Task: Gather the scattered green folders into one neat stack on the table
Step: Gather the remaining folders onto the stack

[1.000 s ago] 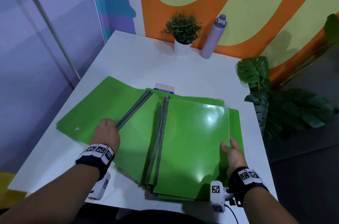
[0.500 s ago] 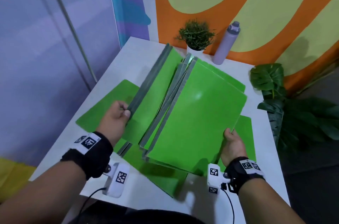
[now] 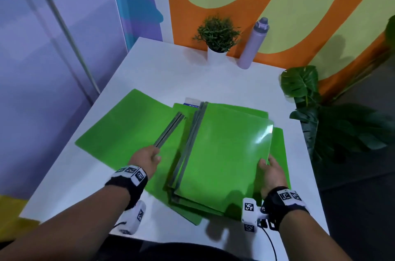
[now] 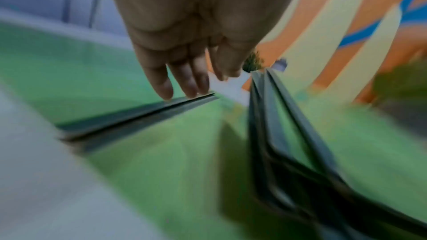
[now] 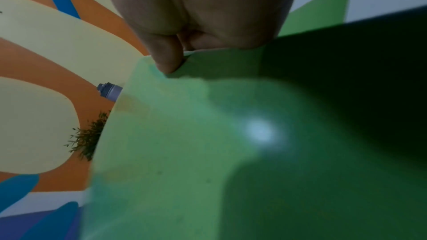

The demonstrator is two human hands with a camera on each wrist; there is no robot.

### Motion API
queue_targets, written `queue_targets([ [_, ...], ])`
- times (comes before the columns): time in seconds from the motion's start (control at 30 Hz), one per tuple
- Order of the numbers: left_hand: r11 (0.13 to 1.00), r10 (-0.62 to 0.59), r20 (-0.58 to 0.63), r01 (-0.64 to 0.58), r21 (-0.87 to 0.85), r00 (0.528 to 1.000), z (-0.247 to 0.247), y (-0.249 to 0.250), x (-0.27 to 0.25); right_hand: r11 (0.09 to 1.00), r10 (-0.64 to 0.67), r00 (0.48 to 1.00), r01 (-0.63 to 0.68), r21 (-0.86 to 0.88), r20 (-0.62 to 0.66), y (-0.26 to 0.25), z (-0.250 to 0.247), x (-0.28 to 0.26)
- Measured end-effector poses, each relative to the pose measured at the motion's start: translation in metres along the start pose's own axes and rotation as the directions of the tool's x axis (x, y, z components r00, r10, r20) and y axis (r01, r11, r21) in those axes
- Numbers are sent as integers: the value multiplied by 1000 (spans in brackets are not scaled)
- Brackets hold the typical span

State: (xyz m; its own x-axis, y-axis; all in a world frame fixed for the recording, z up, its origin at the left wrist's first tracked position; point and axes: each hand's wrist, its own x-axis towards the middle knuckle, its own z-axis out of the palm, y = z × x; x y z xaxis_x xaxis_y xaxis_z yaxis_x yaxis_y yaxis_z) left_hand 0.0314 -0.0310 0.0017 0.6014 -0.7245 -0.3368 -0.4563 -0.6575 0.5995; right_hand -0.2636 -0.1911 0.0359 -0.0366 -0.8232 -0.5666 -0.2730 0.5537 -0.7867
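Note:
A stack of green folders (image 3: 224,153) with grey spines lies flat on the white table (image 3: 171,74), its sheets slightly fanned. To its left lies another green folder (image 3: 128,130), spread wide, with its grey spine (image 3: 168,130) slanting toward me. My left hand (image 3: 155,155) is at the near end of that spine. In the left wrist view its straight fingers (image 4: 166,87) touch the spine (image 4: 138,114). My right hand (image 3: 266,161) holds the stack's right edge. The thumb (image 5: 166,57) presses on the top sheet (image 5: 208,134), and the other fingers are hidden underneath.
A small potted plant (image 3: 217,36) and a purple bottle (image 3: 253,44) stand at the table's far edge by the painted wall. A white and blue card (image 3: 191,102) pokes out behind the folders. Large leaves (image 3: 303,83) crowd the table's right side.
Half a second ago both hands held the folders tilted up off the table. They now lie flat again. My left hand has loosened from gripping the spine to touching it.

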Motion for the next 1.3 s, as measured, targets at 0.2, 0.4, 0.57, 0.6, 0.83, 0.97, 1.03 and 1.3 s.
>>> queue_targets([
  [0.2, 891, -93, 30, 69, 449, 995, 11, -41, 14, 997, 72, 995, -74, -27, -66, 14, -10, 1],
  [0.4, 793, -75, 80, 11, 610, 994, 0, -50, 16, 996, 80, 997, -80, -28, -15, 20, -3, -4],
  [0.57, 772, -46, 102, -30, 635, 994, -18, -34, 7, 998, 53, 999, -53, -17, 2, 16, -2, -4],
  [0.6, 782, -26, 64, -19, 623, 998, -28, -29, 5, 999, 47, 999, -47, -12, -6, 13, -3, -4],
  [0.83, 972, 200, -440, -119, 205, 876, -103, 24, -18, 1000, 6, 1000, -6, -5, 20, -15, 0, -4],
  [0.97, 936, 135, -276, -214, -278, 952, -95, 31, -31, 992, -61, 995, 52, 114, 82, -21, 20, 1],
  [1.03, 828, 102, -135, -159, -538, 986, -79, 27, -34, 994, -60, 987, 45, 104, 152, -21, 27, -2],
  [1.3, 717, 24, 296, 190, -671, 955, -46, 30, -56, 986, -25, 952, -28, 166, 306, -7, 44, -8],
])
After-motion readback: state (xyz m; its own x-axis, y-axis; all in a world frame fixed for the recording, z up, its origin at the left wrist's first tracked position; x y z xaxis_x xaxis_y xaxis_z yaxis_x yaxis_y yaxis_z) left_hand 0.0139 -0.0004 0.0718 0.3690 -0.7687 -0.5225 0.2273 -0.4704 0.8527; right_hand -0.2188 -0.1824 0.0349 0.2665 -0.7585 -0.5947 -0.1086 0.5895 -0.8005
